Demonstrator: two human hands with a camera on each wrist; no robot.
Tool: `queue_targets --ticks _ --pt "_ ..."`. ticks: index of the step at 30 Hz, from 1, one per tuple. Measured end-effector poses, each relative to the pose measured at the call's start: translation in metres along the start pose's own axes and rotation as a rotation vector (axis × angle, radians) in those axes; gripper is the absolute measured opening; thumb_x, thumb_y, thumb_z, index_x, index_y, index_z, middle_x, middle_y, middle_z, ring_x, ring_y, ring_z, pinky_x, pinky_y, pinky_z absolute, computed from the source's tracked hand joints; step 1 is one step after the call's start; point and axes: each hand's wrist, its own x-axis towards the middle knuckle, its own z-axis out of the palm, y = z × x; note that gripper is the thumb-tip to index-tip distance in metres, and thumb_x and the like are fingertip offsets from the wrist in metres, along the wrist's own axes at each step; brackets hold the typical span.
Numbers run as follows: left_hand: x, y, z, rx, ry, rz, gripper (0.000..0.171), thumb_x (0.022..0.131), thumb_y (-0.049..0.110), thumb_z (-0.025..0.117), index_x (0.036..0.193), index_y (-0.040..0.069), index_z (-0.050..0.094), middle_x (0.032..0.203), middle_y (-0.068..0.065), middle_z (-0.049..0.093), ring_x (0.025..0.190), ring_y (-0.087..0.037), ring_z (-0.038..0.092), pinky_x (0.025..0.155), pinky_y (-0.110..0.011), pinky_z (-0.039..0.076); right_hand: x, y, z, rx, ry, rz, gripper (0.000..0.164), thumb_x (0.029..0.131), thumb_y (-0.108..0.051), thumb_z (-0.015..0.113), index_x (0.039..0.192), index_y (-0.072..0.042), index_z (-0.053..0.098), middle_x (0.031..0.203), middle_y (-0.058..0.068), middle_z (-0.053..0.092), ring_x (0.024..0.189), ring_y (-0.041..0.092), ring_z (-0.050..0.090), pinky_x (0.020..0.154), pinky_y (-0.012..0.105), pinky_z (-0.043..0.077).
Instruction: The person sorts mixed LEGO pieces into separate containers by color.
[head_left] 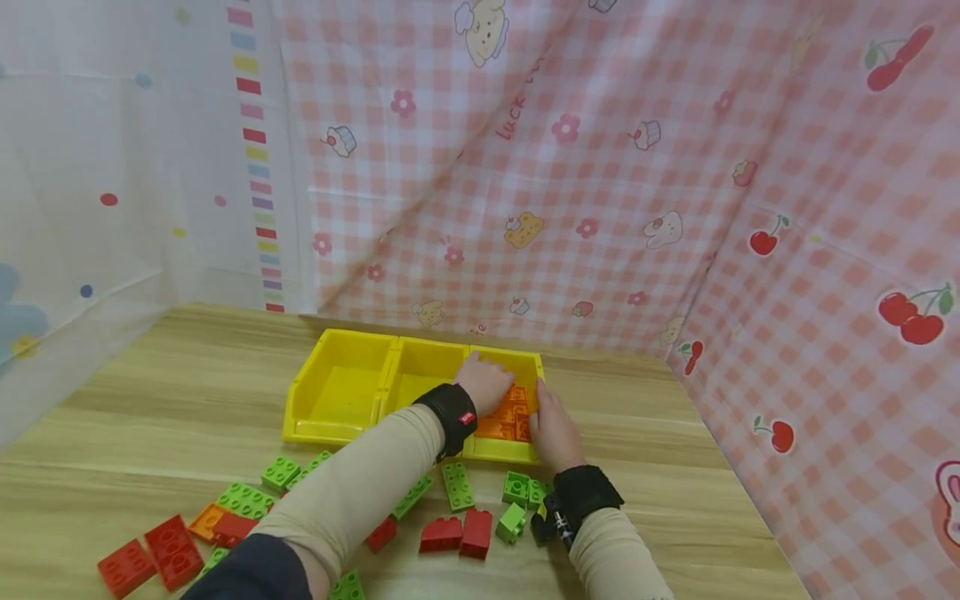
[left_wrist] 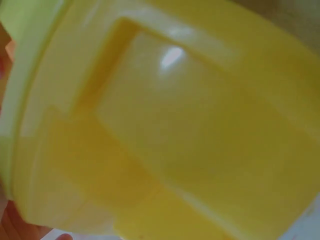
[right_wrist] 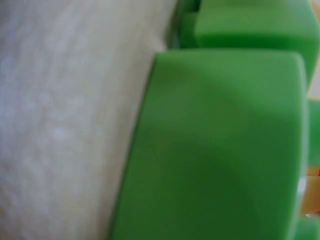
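A yellow three-compartment storage bin (head_left: pixel 330 430) stands on the wooden table. My left hand (head_left: pixel 486 385) reaches into its right compartment, over several orange toy bricks (head_left: pixel 514 417). The fingers point down and their tips are hidden, so I cannot tell whether they hold a brick. Yellow plastic of the bin fills the left wrist view, with a bit of skin at the lower left corner. At the bin's right end, my right hand (head_left: pixel 558 427) holds the side wall. A green brick (right_wrist: pixel 215 145) looms close in the right wrist view; the right hand itself is not identifiable there.
In front of the bin lie loose green bricks (head_left: pixel 457 487) and red bricks (head_left: pixel 476 533). More red bricks (head_left: pixel 174 552), green ones (head_left: pixel 246 498) and an orange brick (head_left: pixel 207 523) lie at the left, partly behind my left forearm. Patterned cloth (head_left: pixel 480 183) hangs behind the table.
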Motion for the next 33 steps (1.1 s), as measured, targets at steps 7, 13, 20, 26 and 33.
queue_targets --ticks 7,13,20,26,33 --pt "-0.005 -0.005 0.001 -0.024 -0.06 -0.025 0.024 0.095 0.018 0.052 0.116 0.018 0.065 0.107 -0.002 0.067 0.1 -0.021 0.061 0.1 -0.049 0.033 0.0 -0.006 0.001 0.018 -0.013 0.008 0.057 0.095 -0.008 0.047 0.146 -0.001 0.024 0.138 0.02 0.04 0.124 0.032 0.042 0.101 0.047 0.032" --pt "-0.013 -0.008 -0.005 -0.094 -0.098 -0.041 0.025 0.095 0.02 0.051 0.116 0.017 0.064 0.108 -0.002 0.066 0.103 -0.02 0.06 0.099 -0.049 0.033 0.001 -0.006 0.004 0.032 -0.025 0.012 0.058 0.095 -0.008 0.046 0.147 -0.003 0.022 0.141 0.019 0.038 0.126 0.03 0.041 0.102 0.046 0.031" --pt "-0.028 -0.016 -0.005 -0.167 -0.029 0.04 0.032 0.091 0.024 0.059 0.121 0.015 0.062 0.11 -0.003 0.064 0.103 -0.019 0.059 0.093 -0.047 0.039 -0.001 -0.004 0.002 0.061 -0.036 0.017 0.059 0.095 -0.006 0.047 0.148 -0.003 0.021 0.142 0.02 0.035 0.128 0.032 0.038 0.103 0.047 0.029" --pt "-0.068 -0.031 -0.019 -0.2 0.027 0.177 0.033 0.089 0.025 0.062 0.12 0.012 0.062 0.108 -0.004 0.063 0.1 -0.019 0.059 0.09 -0.044 0.042 -0.002 0.0 0.001 0.052 -0.018 -0.002 0.058 0.095 -0.006 0.045 0.148 -0.002 0.02 0.143 0.021 0.035 0.129 0.033 0.036 0.102 0.048 0.029" --pt "-0.142 -0.061 -0.025 -0.187 0.042 0.231 0.032 0.087 0.023 0.065 0.116 0.01 0.064 0.109 -0.003 0.064 0.101 -0.018 0.059 0.088 -0.041 0.044 -0.001 0.002 0.002 0.054 -0.026 -0.006 0.058 0.096 -0.007 0.044 0.148 -0.002 0.019 0.142 0.022 0.035 0.129 0.033 0.035 0.103 0.048 0.028"
